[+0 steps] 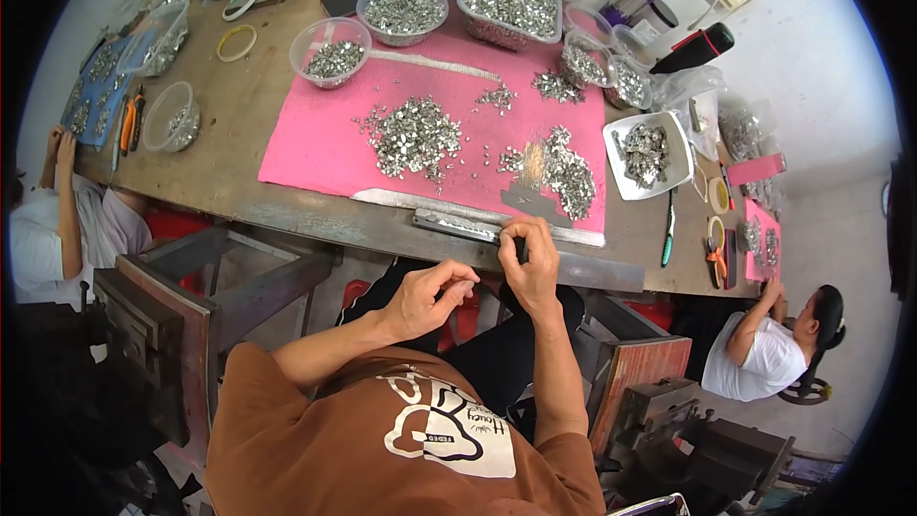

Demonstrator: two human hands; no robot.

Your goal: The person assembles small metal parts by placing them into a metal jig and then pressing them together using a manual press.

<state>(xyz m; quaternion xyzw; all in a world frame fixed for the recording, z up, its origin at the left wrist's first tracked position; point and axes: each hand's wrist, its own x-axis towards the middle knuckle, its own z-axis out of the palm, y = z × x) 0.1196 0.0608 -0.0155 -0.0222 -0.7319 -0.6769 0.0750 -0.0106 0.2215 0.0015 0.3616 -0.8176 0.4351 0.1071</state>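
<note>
A narrow dark metal bar (457,225) lies along the table's front edge, with a bright silvery strip on its top. My right hand (531,258) is closed at the bar's right end, its fingers bent over it and partly hiding it. Just in front of the edge, my left hand (425,300) is curled, thumb and forefinger brought together; anything between them is too small to make out. Beyond the bar, a big heap of small shiny metal pieces (413,138) rests on a pink mat (306,148). Another metal heap (570,177) lies beside a grey flat piece (535,201).
Clear tubs (330,55) of metal pieces stand at the back. To the right are a white tray (621,184), a green-handled tool (667,244) and a black-and-red bottle (693,48). Orange-handled pliers (127,124) lie left. Co-workers sit at both sides, one person (764,344) on the right.
</note>
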